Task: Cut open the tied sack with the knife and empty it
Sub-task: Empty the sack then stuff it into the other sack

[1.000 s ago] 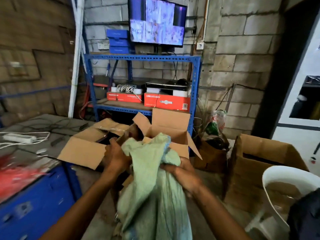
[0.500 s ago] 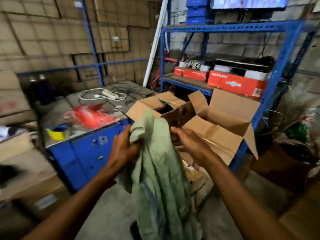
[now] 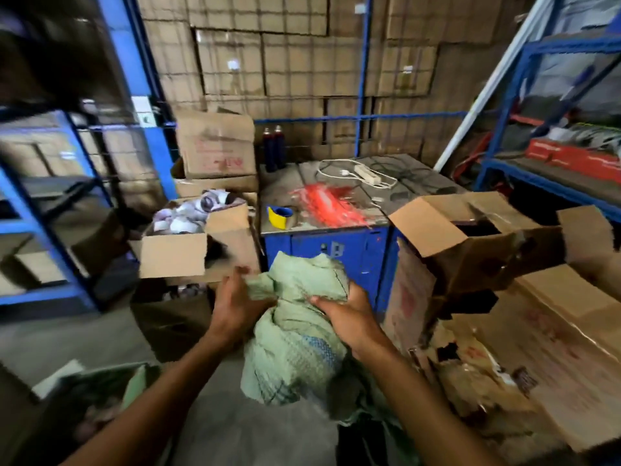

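Head view: the blue counter [image 3: 336, 245] stands at twelve o'clock, an open cardboard box [image 3: 470, 243] at two o'clock beside it. Below, at centre, the limp green sack [image 3: 295, 338] hangs bunched between my hands. My left hand [image 3: 235, 306] clutches its top at nine o'clock, my right hand [image 3: 349, 316] at three o'clock, fingers closed into the weave.

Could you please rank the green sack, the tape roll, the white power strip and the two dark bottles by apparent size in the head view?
1. Green sack, nearest the camera.
2. Power strip and bottles: alike, unranked.
3. Tape roll.
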